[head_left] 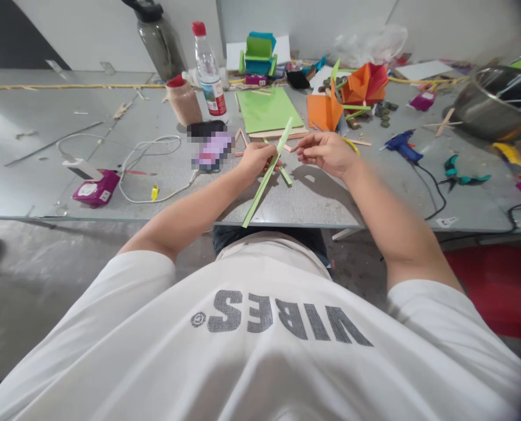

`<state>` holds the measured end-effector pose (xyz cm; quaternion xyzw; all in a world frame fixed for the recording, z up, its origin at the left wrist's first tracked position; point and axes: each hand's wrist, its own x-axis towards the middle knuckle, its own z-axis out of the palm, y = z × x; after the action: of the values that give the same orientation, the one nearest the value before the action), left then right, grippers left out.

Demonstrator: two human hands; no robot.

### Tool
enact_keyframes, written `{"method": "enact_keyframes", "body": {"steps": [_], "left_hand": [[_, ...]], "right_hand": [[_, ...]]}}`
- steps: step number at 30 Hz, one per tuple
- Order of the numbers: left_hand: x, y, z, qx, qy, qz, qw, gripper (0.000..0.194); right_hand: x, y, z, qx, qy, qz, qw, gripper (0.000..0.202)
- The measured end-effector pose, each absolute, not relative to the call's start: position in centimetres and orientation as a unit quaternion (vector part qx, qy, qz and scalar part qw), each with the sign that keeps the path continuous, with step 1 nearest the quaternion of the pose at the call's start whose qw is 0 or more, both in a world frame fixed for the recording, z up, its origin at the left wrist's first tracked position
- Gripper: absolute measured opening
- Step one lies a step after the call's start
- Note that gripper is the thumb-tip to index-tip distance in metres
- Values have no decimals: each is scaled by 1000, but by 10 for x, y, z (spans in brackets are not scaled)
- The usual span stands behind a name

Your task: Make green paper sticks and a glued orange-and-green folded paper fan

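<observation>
My left hand is closed on a long, narrow light-green paper strip, which slants up to the right past my fingers. A second, shorter green strip shows below that hand, crossing behind the first. My right hand is just to the right, above the table, its fingers loosely bent and apart. Close to its fingertips is a thin wooden stick; I cannot tell whether they touch it. Beyond both hands lies a green sheet on a board. Bent wooden sticks rest left of it.
A phone, a bottle with a red cap and a jar stand left. Orange folded paper sits at the back. On the right are a blue glue gun, teal-handled pliers and a metal pot. A white cable crosses the left side.
</observation>
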<state>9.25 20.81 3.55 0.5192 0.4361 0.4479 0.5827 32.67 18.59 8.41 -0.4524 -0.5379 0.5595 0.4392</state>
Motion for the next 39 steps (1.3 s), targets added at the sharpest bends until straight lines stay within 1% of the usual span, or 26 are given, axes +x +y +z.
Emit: {"method": "enact_keyframes", "body": {"steps": [3, 4, 10, 16, 18, 20, 22, 23, 27, 28, 30, 32, 33, 35, 37, 39], "left_hand": [[91, 208, 36, 515, 432, 453, 585, 16], [91, 208, 37, 516, 430, 452, 587, 15], [94, 203, 41, 500, 427, 455, 601, 18], [95, 189, 57, 486, 445, 449, 604, 17], [95, 185, 61, 481, 451, 444, 606, 16], [95, 184, 62, 475, 451, 444, 611, 16], [95, 184, 61, 471, 449, 442, 617, 17], [95, 184, 61, 472, 448, 439, 620, 17], [96, 179, 64, 481, 452, 416, 625, 18], [97, 177, 66, 483, 453, 412, 625, 18], [98, 173, 69, 486, 452, 406, 628, 19], [99, 171, 71, 487, 448, 403, 632, 20], [99, 171, 72, 488, 446, 402, 633, 21], [99, 172, 70, 494, 437, 396, 638, 21], [100, 174, 65, 508, 423, 383, 645, 20], [100, 176, 60, 522, 406, 373, 651, 18]], "right_hand": [[335, 195, 76, -458, -546, 522, 468, 34], [338, 198, 74, -465, -545, 508, 478, 36], [352, 211, 66, -476, -558, 453, 507, 35], [363, 227, 61, -476, -552, 429, 533, 41], [369, 231, 61, -476, -567, 403, 538, 38], [379, 235, 62, -461, -597, 367, 545, 29], [392, 238, 64, -446, -635, 307, 552, 17], [399, 240, 66, -448, -656, 257, 551, 17], [425, 246, 71, -516, -684, 5, 515, 29], [427, 246, 72, -531, -678, -37, 507, 32], [424, 244, 76, -548, -660, -81, 508, 42], [411, 237, 80, -549, -638, -66, 537, 51], [402, 232, 82, -547, -624, -16, 558, 53], [383, 222, 83, -542, -593, 151, 576, 53], [365, 214, 81, -541, -567, 298, 545, 54], [350, 209, 76, -540, -565, 370, 502, 57]]}}
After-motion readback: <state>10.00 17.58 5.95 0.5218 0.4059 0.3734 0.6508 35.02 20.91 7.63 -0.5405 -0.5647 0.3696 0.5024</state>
